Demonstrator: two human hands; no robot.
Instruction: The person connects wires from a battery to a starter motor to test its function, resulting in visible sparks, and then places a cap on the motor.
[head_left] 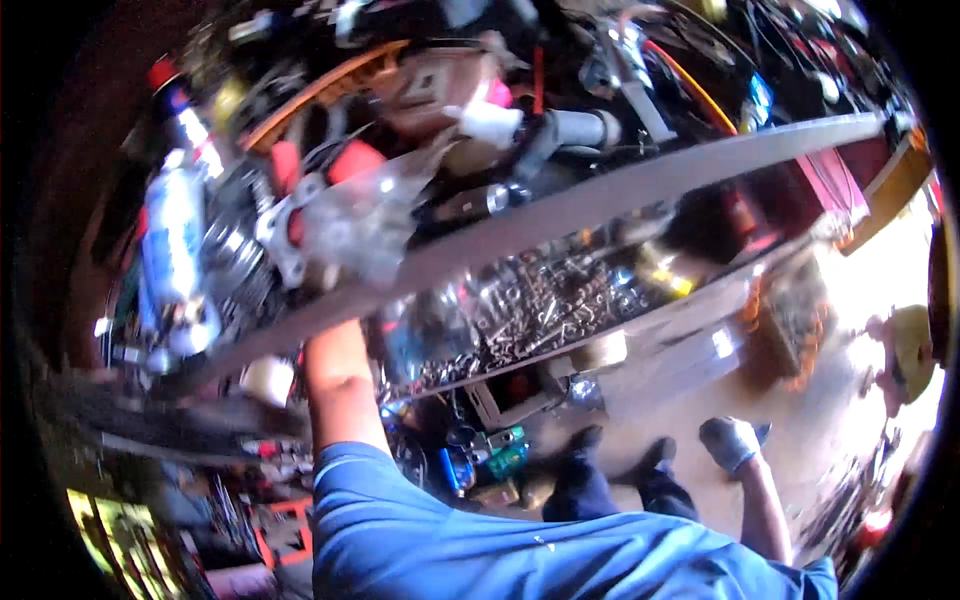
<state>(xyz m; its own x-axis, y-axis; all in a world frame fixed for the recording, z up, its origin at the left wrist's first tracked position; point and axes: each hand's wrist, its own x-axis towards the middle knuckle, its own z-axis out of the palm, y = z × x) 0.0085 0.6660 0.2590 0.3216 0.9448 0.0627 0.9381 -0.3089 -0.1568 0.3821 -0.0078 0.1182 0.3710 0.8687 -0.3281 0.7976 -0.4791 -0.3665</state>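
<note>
My left forearm reaches up across the front of a cluttered bench and passes behind its long grey metal edge (600, 205). Beyond that edge, my left hand (355, 230) is a pale, motion-smeared shape among metal parts and what looks like clear plastic; its fingers cannot be made out. Close by are a grey metal bracket (285, 245) and a red piece (357, 160). Low at the right, my right hand (728, 441), in a pale grey glove, hangs beside my legs with its fingers curled. A small dark blue bit shows at its side; whether it is held is unclear.
Below the edge lies a long tray of loose bolts and nuts (550, 300). A blue-and-white spray can (175, 240) stands at the left, near a red-capped bottle (190, 125). An orange curved strip (320, 95) and a grey cylinder (580, 130) lie farther back. Green and blue items (507, 455) sit on the floor.
</note>
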